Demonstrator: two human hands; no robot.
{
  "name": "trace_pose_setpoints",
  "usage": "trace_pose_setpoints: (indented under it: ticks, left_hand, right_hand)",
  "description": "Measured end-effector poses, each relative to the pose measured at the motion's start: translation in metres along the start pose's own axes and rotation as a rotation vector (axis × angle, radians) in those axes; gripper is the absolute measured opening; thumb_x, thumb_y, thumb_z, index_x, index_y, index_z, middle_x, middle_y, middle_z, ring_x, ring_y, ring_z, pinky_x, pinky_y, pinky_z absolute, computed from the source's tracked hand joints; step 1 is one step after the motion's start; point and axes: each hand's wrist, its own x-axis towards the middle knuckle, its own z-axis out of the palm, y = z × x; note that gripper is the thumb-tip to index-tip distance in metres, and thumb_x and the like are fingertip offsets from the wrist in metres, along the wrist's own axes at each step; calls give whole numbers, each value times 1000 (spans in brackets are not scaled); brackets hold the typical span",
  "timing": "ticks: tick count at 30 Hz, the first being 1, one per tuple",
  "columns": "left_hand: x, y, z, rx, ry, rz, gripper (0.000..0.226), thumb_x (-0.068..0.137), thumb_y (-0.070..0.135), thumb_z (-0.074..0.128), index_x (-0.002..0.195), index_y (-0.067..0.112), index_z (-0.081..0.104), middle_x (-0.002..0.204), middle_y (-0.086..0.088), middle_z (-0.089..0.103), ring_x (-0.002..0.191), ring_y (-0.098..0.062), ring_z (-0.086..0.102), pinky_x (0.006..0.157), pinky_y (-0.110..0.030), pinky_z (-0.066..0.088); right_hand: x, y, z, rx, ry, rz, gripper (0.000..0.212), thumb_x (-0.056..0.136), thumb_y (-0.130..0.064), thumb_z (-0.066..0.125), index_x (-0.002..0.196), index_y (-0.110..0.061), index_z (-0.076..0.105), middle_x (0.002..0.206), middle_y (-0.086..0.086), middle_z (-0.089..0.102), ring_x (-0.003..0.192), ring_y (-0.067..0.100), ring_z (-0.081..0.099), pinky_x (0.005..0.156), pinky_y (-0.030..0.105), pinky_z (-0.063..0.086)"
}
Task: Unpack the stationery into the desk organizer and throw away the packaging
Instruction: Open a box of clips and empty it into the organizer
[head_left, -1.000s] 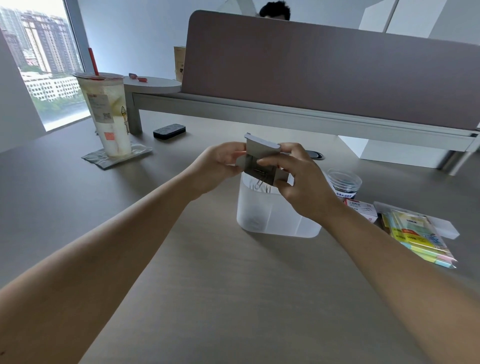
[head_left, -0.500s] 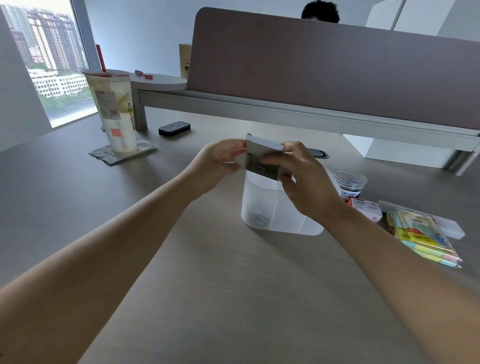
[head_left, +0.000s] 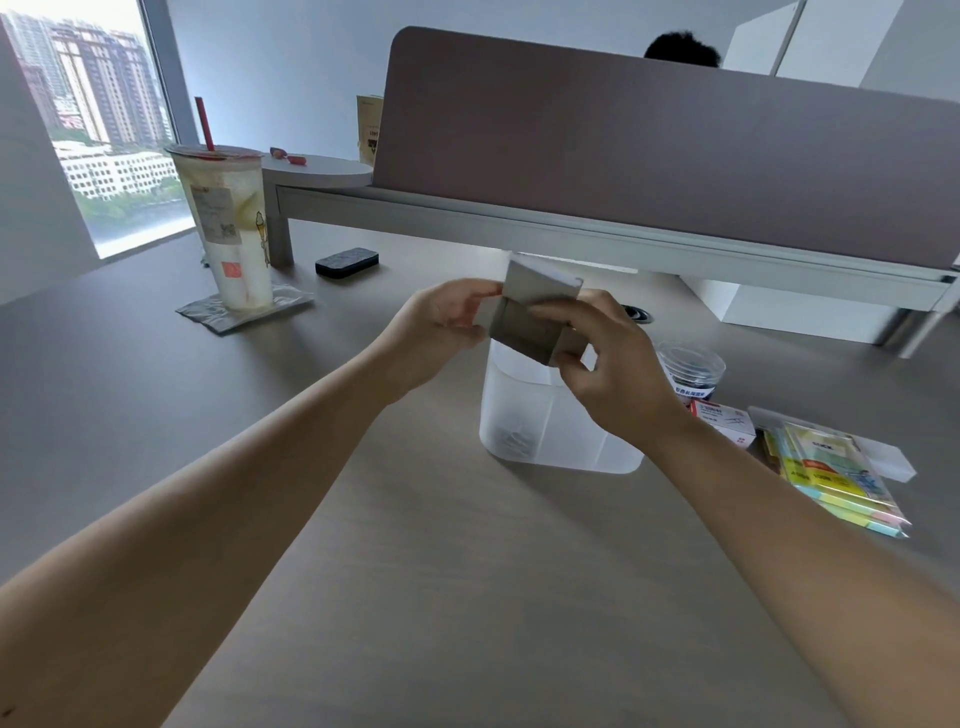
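A small grey cardboard box (head_left: 535, 312) hangs tilted over the open top of the translucent white desk organizer (head_left: 550, 431). My left hand (head_left: 441, 327) pinches the box's left edge. My right hand (head_left: 608, 364) grips its right side and lower flap with curled fingers. Small metal clips (head_left: 514, 439) lie at the bottom of the organizer's left compartment. To the right lie a clear tub of binder clips (head_left: 693, 371), a small white and red box (head_left: 727, 421) and a bagged stack of coloured sticky notes (head_left: 836, 478).
A tall iced drink cup (head_left: 228, 228) with a red straw stands on a coaster at the back left, next to a black eraser (head_left: 347, 262). A raised shelf and brown divider panel (head_left: 649, 156) run along the back. A person's head shows behind the divider.
The box has tipped a little further over the organizer, and more clips now lie in its left compartment. The view has shifted slightly; both hands keep their hold.
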Motion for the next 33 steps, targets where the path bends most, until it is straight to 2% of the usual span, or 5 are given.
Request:
trace_pose_setpoints:
  ticks: [7, 16, 20, 25, 33]
  left_hand:
    - [-7, 13, -5, 72, -65, -34, 53, 74, -11, 59, 122, 10, 49, 87, 0, 62, 74, -5, 60, 68, -11, 51]
    - [-49, 20, 4, 205, 61, -82, 34, 68, 0, 71, 86, 20, 50, 84, 9, 56, 75, -9, 57, 58, -10, 50]
    - [-83, 13, 3, 263, 172, -150, 34, 69, 9, 72, 80, 28, 48, 80, 10, 57, 75, -8, 59, 63, -15, 51]
    - [-127, -8, -15, 350, 336, -322, 30, 72, 16, 71, 94, 15, 51, 93, -2, 61, 84, -19, 60, 73, -25, 49]
    - [-125, -31, -29, 673, 364, -471, 40, 73, 30, 70, 107, 16, 55, 107, -6, 65, 100, -26, 57, 91, -38, 44]
  right_hand:
    - [7, -13, -9, 357, 38, 182, 47, 76, 7, 48, 97, -35, 53, 89, -20, 54, 80, 21, 52, 73, 25, 49]
    - [-13, -27, -10, 433, -83, 217, 42, 83, 3, 42, 116, -21, 52, 101, -2, 53, 89, 14, 55, 78, 22, 50]
    - [-36, -28, -5, 304, -62, 152, 37, 85, -8, 50, 122, -15, 48, 115, -3, 52, 95, 8, 51, 75, 4, 40]
    - [-53, -10, -2, -187, -22, 116, 44, 81, -16, 57, 123, -9, 47, 128, 13, 50, 118, 29, 41, 96, 31, 24]
    - [-53, 16, 4, -299, -61, 146, 41, 78, -6, 60, 118, -6, 49, 116, 16, 55, 112, 32, 44, 90, 29, 16]
